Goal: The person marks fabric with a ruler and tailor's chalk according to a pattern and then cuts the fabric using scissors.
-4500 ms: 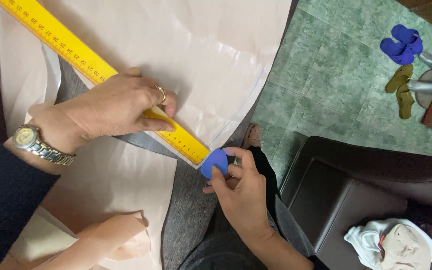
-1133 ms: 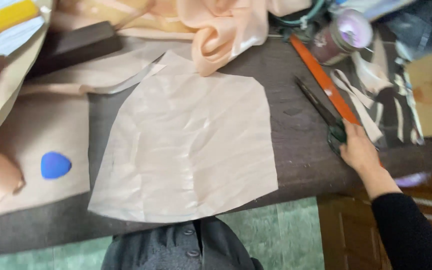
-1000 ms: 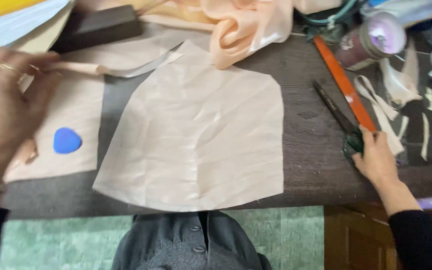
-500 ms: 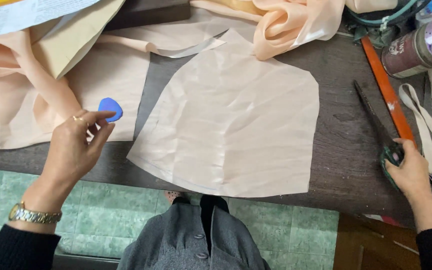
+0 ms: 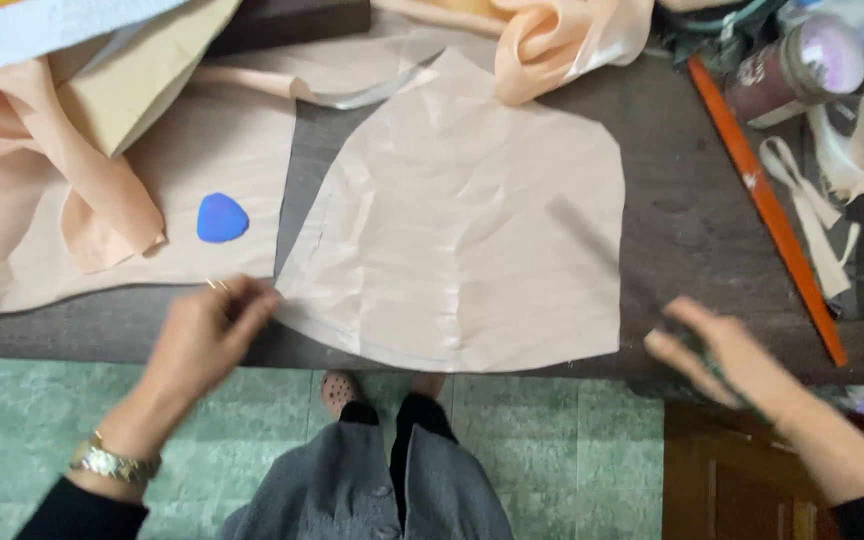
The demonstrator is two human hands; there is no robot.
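Observation:
A cut piece of peach fabric (image 5: pixel 472 230) lies flat on the dark table (image 5: pixel 672 190). My left hand (image 5: pixel 207 335), with a ring and a wristwatch, pinches the piece's lower left corner at the table's near edge. A blue piece of tailor's chalk (image 5: pixel 222 217) rests on another peach sheet just above that hand. My right hand (image 5: pixel 722 360) is blurred at the near right edge of the table. It holds dark scissors (image 5: pixel 592 250), whose blades show as a smear over the right side of the fabric.
An orange ruler (image 5: pixel 767 210) lies slanted at the right, with white fabric strips (image 5: pixel 812 220) and a jar (image 5: pixel 797 65) beyond it. Bunched peach cloth (image 5: pixel 562 40) sits at the back, more folded cloth (image 5: pixel 72 190) at the left. Green tiled floor (image 5: pixel 572 450) lies below.
My left hand has moved from the blue chalk to the fabric's lower left corner. My right hand has lifted the scissors from beside the orange ruler and swung them left toward the fabric.

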